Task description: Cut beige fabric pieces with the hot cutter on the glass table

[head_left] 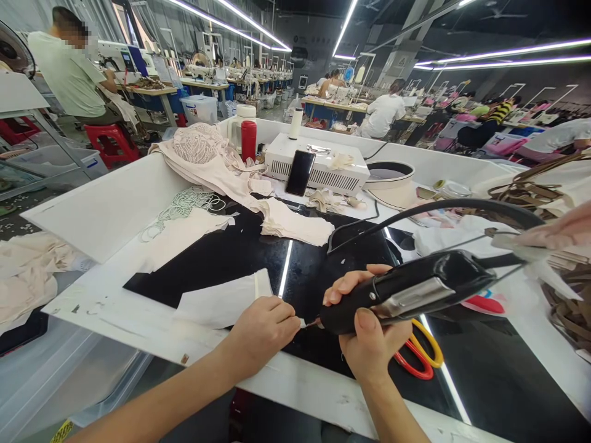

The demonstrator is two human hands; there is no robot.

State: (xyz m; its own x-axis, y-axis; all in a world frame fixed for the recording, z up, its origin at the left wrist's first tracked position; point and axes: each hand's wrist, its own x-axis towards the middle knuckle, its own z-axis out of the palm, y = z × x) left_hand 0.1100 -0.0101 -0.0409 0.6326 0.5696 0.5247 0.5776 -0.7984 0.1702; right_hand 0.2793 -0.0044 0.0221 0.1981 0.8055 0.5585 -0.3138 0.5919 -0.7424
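Observation:
My left hand [265, 335] is closed in a pinch on a white fabric piece [215, 304], which spreads to the left over the black table surface. A small pale tip of material sticks out past my fingertips. My right hand [373, 335] is wrapped round a black corded hand tool [415, 283] with a silver lever on its side. Its thin metal tip points left and nearly meets my left fingertips; whether it touches the material I cannot tell. Scissors [427, 351] with red and yellow handles lie just right of my right wrist.
Beige fabric [298, 221], green cord [189, 206], a phone [300, 172], a white vented box [318, 163] and a red bottle [248, 140] occupy the table's far side. Another person's hand [567, 227] reaches in at right, near the tool's cable. Brown straps [530, 187] are piled there.

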